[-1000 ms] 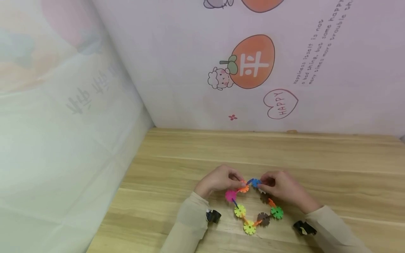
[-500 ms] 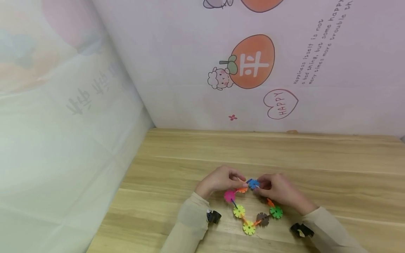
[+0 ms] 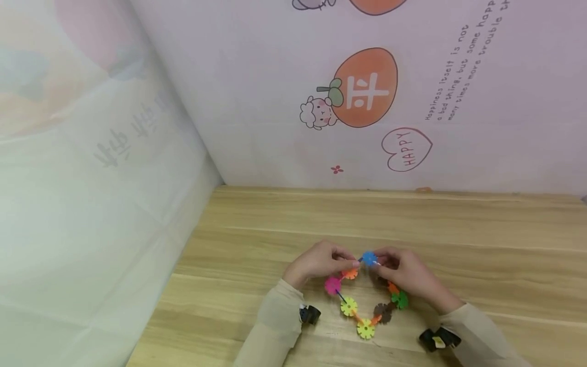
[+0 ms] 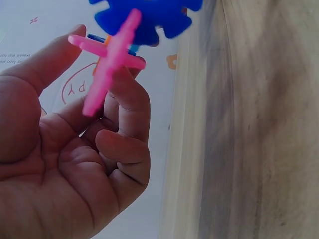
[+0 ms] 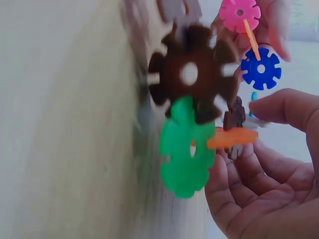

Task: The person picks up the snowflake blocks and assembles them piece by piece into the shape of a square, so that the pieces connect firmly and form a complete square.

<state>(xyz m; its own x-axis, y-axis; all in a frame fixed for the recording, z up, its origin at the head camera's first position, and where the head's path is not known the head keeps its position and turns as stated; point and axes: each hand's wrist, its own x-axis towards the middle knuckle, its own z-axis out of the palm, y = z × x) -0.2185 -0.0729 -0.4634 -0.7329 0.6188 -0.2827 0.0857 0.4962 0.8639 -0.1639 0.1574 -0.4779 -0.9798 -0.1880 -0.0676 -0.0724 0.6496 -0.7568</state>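
Notched plastic snowflake discs, slotted together, form a loop between my hands in the head view. My left hand (image 3: 323, 259) pinches the loop at its upper left, by the orange disc (image 3: 350, 273) and a dark blue one. Beside it hangs a pink disc (image 3: 332, 285). My right hand (image 3: 410, 272) pinches the loop at its upper right, next to the bright blue disc (image 3: 369, 258). In the right wrist view, a brown disc (image 5: 234, 115) sits at my right fingertips, with an orange disc (image 5: 234, 138) and a green disc (image 5: 187, 154) linked below.
Yellow discs (image 3: 366, 329) and a brown disc (image 3: 382, 313) make up the loop's near side, low over the wooden table (image 3: 238, 285). A printed cloth wall (image 3: 284, 127) borders the table's back, and a white cloth (image 3: 151, 214) its left. Black straps (image 3: 310, 314) circle both wrists.
My right hand has shifted slightly left, then up, and the bright blue disc has risen. The green disc and the loop's near side have shifted a little. My left hand has stayed nearly still.
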